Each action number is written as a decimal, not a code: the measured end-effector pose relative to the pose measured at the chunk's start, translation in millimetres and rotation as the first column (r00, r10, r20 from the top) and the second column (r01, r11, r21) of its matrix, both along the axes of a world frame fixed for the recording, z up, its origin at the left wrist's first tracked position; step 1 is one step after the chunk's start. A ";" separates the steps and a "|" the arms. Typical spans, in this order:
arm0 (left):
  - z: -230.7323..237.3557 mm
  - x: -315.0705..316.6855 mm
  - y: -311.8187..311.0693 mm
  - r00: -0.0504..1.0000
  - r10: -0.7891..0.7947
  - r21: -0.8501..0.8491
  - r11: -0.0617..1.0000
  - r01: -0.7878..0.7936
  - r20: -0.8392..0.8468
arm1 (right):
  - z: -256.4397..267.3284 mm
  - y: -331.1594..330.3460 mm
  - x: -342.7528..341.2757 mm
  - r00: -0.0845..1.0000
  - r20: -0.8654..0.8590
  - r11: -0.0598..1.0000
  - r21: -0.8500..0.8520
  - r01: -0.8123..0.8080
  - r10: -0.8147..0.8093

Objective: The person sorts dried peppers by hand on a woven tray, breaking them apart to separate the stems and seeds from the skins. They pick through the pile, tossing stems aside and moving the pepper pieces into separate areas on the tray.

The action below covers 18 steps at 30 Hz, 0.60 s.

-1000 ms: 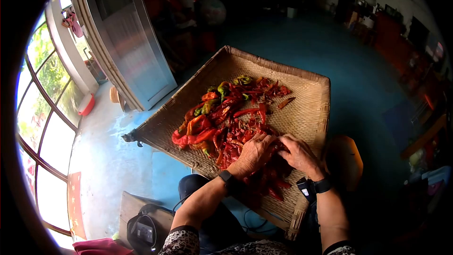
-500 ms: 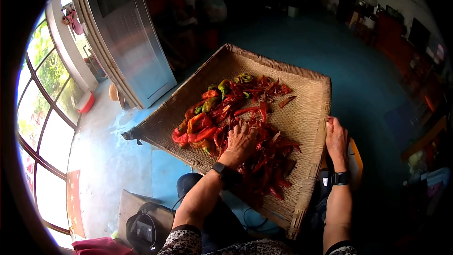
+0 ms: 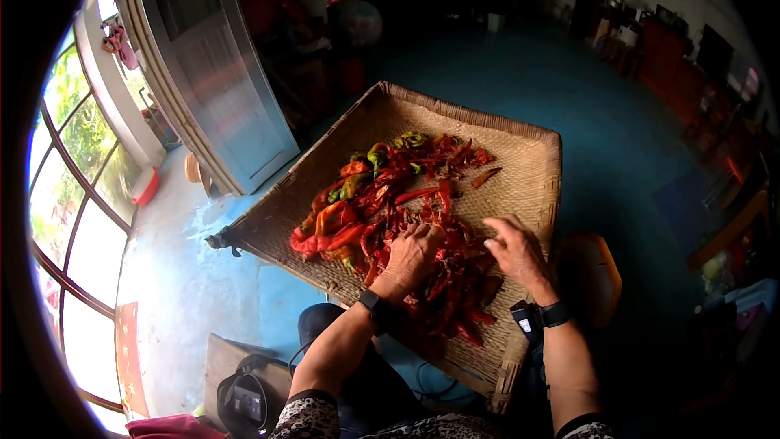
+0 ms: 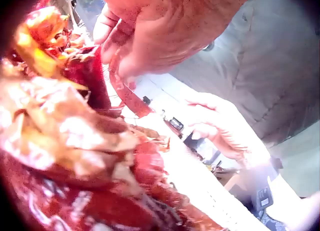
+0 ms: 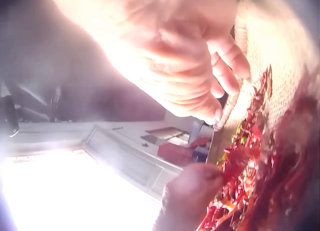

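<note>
Picking through the red peppers (image 3: 390, 187) looks partway done: darker pieces (image 3: 459, 297) lie near, plump whole ones (image 3: 329, 232) remain at left in the woven tray (image 3: 524, 187). The left hand (image 3: 413, 256) seems to pinch a red strip (image 4: 132, 101); the right hand (image 3: 520, 257) hangs loosely open, empty
</note>
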<state>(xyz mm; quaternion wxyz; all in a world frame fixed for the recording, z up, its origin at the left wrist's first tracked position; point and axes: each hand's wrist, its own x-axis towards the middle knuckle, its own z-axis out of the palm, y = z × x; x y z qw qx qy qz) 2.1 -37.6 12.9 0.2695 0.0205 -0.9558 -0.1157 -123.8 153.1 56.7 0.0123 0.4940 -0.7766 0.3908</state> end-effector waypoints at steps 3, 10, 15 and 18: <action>8.7 -0.1 7.5 0.996 -0.091 0.301 0.949 0.089 -0.009 | -13.6 -19.9 11.2 0.974 -0.150 0.985 0.039 -0.167 0.171; 14.9 1.8 11.1 0.972 -0.211 0.440 0.866 0.236 -0.105 | -17.9 -22.8 14.2 0.965 0.006 0.964 0.047 -0.263 0.263; 19.8 1.3 16.9 0.969 -0.220 0.430 0.868 0.247 -0.112 | -26.7 -2.3 2.4 0.995 -0.055 0.960 0.270 -0.070 0.088; 8.3 -5.5 16.3 0.979 -0.194 0.489 0.850 0.197 -0.057 | -19.1 8.4 -4.6 0.992 -0.093 0.990 0.104 0.099 -0.089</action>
